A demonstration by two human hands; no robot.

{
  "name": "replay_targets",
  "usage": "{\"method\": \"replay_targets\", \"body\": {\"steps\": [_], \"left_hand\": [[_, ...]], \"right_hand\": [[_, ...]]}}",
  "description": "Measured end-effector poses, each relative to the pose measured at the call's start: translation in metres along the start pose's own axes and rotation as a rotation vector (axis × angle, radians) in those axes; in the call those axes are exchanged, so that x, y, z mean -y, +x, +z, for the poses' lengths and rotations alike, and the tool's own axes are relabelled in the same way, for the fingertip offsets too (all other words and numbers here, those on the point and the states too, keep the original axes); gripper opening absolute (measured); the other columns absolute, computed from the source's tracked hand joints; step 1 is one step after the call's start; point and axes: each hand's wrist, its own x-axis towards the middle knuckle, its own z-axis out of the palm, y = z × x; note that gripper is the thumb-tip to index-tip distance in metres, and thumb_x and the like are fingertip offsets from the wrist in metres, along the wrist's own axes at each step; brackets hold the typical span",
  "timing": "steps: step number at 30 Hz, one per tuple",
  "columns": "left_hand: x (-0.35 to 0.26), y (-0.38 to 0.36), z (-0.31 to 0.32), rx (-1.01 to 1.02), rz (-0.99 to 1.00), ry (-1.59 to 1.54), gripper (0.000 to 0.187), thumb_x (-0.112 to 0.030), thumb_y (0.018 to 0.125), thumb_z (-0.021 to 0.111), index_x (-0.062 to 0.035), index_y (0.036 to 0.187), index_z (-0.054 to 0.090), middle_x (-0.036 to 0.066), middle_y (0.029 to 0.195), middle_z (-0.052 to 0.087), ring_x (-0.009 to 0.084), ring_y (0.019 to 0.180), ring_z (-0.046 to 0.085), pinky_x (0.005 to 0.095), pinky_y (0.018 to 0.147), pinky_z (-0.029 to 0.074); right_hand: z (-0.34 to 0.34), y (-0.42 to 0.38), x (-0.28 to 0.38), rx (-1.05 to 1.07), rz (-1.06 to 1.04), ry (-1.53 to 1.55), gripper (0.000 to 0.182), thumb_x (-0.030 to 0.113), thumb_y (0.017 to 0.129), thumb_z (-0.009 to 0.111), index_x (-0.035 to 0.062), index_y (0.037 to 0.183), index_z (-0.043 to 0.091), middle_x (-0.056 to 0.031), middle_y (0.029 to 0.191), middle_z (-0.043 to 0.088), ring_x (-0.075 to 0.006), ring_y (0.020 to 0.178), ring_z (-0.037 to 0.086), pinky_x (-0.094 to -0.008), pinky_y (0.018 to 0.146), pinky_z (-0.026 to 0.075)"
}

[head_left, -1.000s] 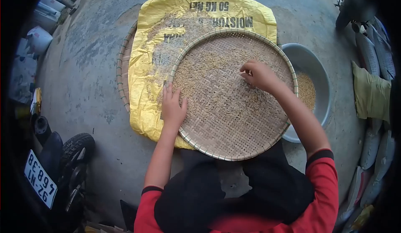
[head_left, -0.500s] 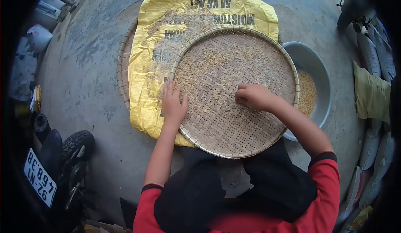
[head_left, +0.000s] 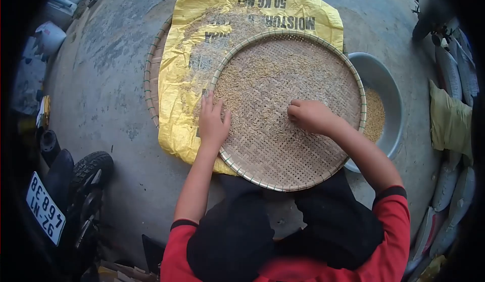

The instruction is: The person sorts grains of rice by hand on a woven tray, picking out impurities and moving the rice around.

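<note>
A round woven bamboo tray [head_left: 298, 168] rests partly over my knees and partly over a yellow sack [head_left: 174, 140]. Thinly spread grains [head_left: 242, 82], looking like unhusked rice, lie thickest on its far and left parts. My left hand [head_left: 214, 123] lies flat over the tray's left rim, fingers apart, the tips beside the grains. Over the middle right of the tray, my right hand [head_left: 310, 116] has its fingers pinched together low at the weave. Whatever is between those fingertips is hidden.
A metal basin [head_left: 399, 115] holding more grain stands right of the tray. Another woven tray [head_left: 150, 80] shows beneath the sack. A motorbike wheel [head_left: 96, 168] and number plate [head_left: 45, 208] are at lower left. Filled sacks [head_left: 447, 181] line the right side of the concrete floor.
The view has shifted slightly, so the tray and sack sit a little further right. My right hand stays pinched in about the same place on the tray; my left hand keeps to the rim.
</note>
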Motion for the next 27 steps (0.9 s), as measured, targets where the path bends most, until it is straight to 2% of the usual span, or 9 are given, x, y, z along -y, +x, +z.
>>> {"method": "replay_targets", "body": {"steps": [6,9,12,14,16,20,22,25,27], "left_hand": [[-0.001,0.000,-0.001,-0.007,0.002,-0.020,0.040,-0.024,0.081,0.060,-0.0025,0.115,0.058,0.021,0.139,0.037,0.0415,0.130,0.030,0.0459,0.104,0.031],[0.000,0.000,-0.001,-0.009,0.000,-0.024,0.040,-0.024,0.081,0.060,-0.0028,0.115,0.058,0.021,0.139,0.037,0.0414,0.130,0.031,0.0454,0.104,0.031],[-0.002,0.000,-0.001,0.012,-0.005,-0.038,0.039,-0.021,0.082,0.060,-0.0012,0.116,0.057,0.019,0.143,0.032,0.0414,0.130,0.030,0.0450,0.105,0.029],[-0.001,0.000,0.000,0.016,-0.010,-0.025,0.039,-0.021,0.082,0.060,-0.0015,0.116,0.057,0.019,0.142,0.032,0.0415,0.130,0.030,0.0450,0.105,0.029],[-0.002,0.000,-0.001,0.014,-0.001,0.002,0.039,-0.022,0.082,0.060,-0.0027,0.116,0.057,0.020,0.142,0.034,0.0413,0.130,0.030,0.0451,0.104,0.030],[-0.003,0.001,-0.002,0.015,-0.001,0.015,0.040,-0.025,0.082,0.059,-0.0039,0.116,0.058,0.019,0.141,0.035,0.0413,0.130,0.030,0.0450,0.104,0.031],[-0.001,0.002,-0.003,0.022,-0.002,0.025,0.040,-0.025,0.082,0.059,-0.0040,0.117,0.057,0.019,0.142,0.034,0.0413,0.130,0.030,0.0452,0.104,0.031],[-0.002,-0.001,0.000,0.023,-0.009,0.004,0.041,-0.025,0.082,0.059,-0.0040,0.117,0.057,0.018,0.142,0.033,0.0413,0.130,0.030,0.0455,0.104,0.031],[0.001,0.000,0.000,0.005,0.005,0.003,0.040,-0.025,0.083,0.059,-0.0035,0.116,0.058,0.018,0.143,0.033,0.0408,0.131,0.029,0.0460,0.104,0.031]], "right_hand": [[-0.013,-0.016,-0.010,-0.170,0.117,0.016,0.008,0.013,0.083,0.052,0.0073,0.088,0.054,-0.0106,0.091,0.055,-0.0307,0.085,0.058,-0.0404,0.071,0.047],[-0.018,-0.023,-0.023,-0.343,0.264,0.097,0.007,0.010,0.085,0.053,0.0064,0.090,0.055,-0.0124,0.092,0.057,-0.0322,0.084,0.058,-0.0394,0.073,0.046],[-0.036,-0.006,-0.018,-0.209,0.265,0.221,0.006,0.008,0.088,0.051,0.0036,0.091,0.054,-0.0122,0.093,0.060,-0.0261,0.080,0.060,-0.0348,0.070,0.048],[-0.065,0.015,0.008,-0.145,0.333,0.881,0.014,0.009,0.091,0.052,0.0010,0.102,0.053,-0.0078,0.095,0.062,-0.0158,0.082,0.062,-0.0282,0.067,0.048],[-0.082,0.032,0.020,-0.352,0.121,1.281,0.025,0.011,0.094,0.047,-0.0008,0.116,0.049,-0.0062,0.105,0.062,-0.0115,0.083,0.062,-0.0241,0.067,0.048],[-0.078,0.035,0.026,-0.583,0.054,1.296,0.031,0.014,0.093,0.049,-0.0003,0.121,0.051,-0.0100,0.110,0.061,-0.0132,0.080,0.064,-0.0248,0.070,0.050],[-0.048,0.022,-0.007,-0.413,0.226,0.862,0.031,0.016,0.092,0.051,0.0000,0.118,0.054,-0.0091,0.105,0.062,-0.0135,0.081,0.064,-0.0254,0.072,0.050],[-0.024,-0.015,-0.035,-0.328,0.350,0.875,0.029,0.017,0.089,0.057,0.0000,0.113,0.057,-0.0077,0.100,0.063,-0.0128,0.083,0.063,-0.0269,0.071,0.051],[-0.021,-0.043,-0.043,-0.404,0.418,0.897,0.027,0.017,0.087,0.061,0.0015,0.110,0.059,-0.0065,0.095,0.064,-0.0116,0.080,0.061,-0.0274,0.069,0.050]]}}
